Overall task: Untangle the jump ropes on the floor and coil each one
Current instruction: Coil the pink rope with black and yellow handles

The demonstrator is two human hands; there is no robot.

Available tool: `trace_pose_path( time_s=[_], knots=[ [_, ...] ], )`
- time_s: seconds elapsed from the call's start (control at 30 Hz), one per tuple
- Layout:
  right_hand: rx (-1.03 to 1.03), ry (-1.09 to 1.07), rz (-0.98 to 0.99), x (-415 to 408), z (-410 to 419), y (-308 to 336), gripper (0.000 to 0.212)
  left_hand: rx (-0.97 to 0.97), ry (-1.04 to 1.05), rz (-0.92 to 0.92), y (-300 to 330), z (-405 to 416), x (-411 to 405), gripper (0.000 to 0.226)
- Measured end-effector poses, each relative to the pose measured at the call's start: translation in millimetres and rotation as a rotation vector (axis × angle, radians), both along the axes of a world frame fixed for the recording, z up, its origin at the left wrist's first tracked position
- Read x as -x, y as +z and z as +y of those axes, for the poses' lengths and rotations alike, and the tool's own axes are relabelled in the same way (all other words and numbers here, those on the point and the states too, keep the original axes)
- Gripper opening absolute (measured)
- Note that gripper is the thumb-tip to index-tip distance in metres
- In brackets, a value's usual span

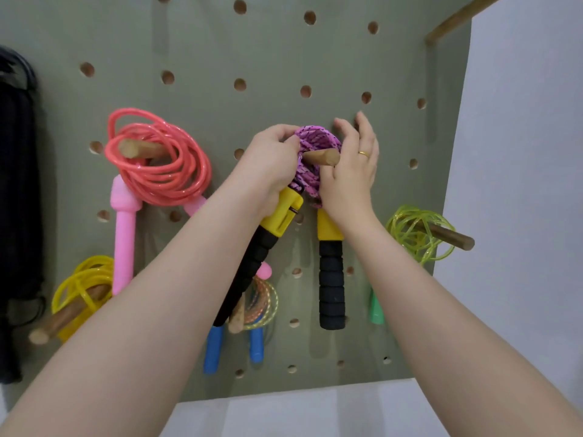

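1. Purple braided rope [318, 143], coiled, hangs around a wooden peg [321, 157] on the grey-green pegboard [205, 52].
2. Left hand [271, 162] pinches the coil's left side with curled fingers.
3. Right hand [353, 165] rests against the coil's right side, fingers fairly straight.
4. Its 2 yellow-and-black handles [330, 279] hang below the hands.
5. Coral rope [157, 159], coiled, hangs on another peg to the left.

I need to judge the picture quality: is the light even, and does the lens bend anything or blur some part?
Head view: light is soft and even, with faint shadows beside the handles on the pegboard; no strong glare, only small glints on the coral rope. The wide lens bows the board's right edge and stretches both forearms. The purple rope looks slightly soft.
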State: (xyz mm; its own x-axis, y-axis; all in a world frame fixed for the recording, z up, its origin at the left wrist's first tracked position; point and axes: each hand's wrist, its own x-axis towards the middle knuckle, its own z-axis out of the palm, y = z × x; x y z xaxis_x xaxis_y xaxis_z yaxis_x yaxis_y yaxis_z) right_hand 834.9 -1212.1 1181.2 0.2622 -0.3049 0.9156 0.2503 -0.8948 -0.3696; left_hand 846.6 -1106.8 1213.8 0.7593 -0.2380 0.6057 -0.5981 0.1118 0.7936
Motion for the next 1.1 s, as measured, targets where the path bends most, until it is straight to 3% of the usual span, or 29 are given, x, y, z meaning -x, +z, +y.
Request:
trace_pose_path(
  time_s=[0.17, 0.3, 0.4, 0.47, 0.53, 0.6, 0.73, 0.87, 0.97, 1.03, 1.1],
  knots=[
    [-0.035, 0.049, 0.013, 5.3, 1.1, 1.2, 0.041, -0.140, -0.101, 0.158, 15.0, 11.4, 6.8, 0.024],
    [-0.039, 0.046, 0.013, 7.5, 0.7, 5.6, 0.038, -0.058, -0.161, 0.319, 16.7, 8.9, 9.1, 0.031],
    [-0.030, 0.031, 0.019, 12.9, 0.1, 5.5, 0.042, 0.132, -0.230, 0.367, 11.8, 2.2, 16.5, 0.030],
    [0.037, -0.014, 0.038, 15.0, -0.1, 2.1, 0.045, 0.070, 0.004, 0.099, -1.0, -3.7, 11.6, 0.023],
    [0.157, -0.040, 0.055, 15.3, 0.2, -7.0, 0.047, -0.296, 0.457, -0.340, -20.9, -4.0, 2.8, 0.032],
    [0.227, -0.007, 0.094, 15.3, 0.6, -18.1, 0.052, -0.490, 0.694, -0.565, -37.0, -2.6, -4.2, 0.041],
    [0.216, 0.076, 0.170, 22.2, 0.3, -30.4, 0.066, -0.470, 0.522, -0.583, -48.0, 3.7, -6.9, 0.057],
    [0.229, 0.094, 0.016, 40.6, 4.7, -42.2, 0.075, -0.394, 0.411, -0.561, -57.6, 26.0, -7.2, 0.070],
    [0.266, 0.142, -0.224, 55.1, 18.4, -52.7, 0.057, -0.386, 0.368, -0.614, -67.0, 47.1, -5.2, 0.078],
    [0.302, 0.268, -0.345, 60.2, 33.0, -62.2, 0.031, -0.385, 0.379, -0.709, -78.7, 64.6, -1.8, 0.068],
    [0.328, 0.397, -0.341, 62.0, 53.6, -75.9, 0.019, -0.394, 0.423, -0.822, -100.3, 89.1, 1.7, 0.050]
  ],
)
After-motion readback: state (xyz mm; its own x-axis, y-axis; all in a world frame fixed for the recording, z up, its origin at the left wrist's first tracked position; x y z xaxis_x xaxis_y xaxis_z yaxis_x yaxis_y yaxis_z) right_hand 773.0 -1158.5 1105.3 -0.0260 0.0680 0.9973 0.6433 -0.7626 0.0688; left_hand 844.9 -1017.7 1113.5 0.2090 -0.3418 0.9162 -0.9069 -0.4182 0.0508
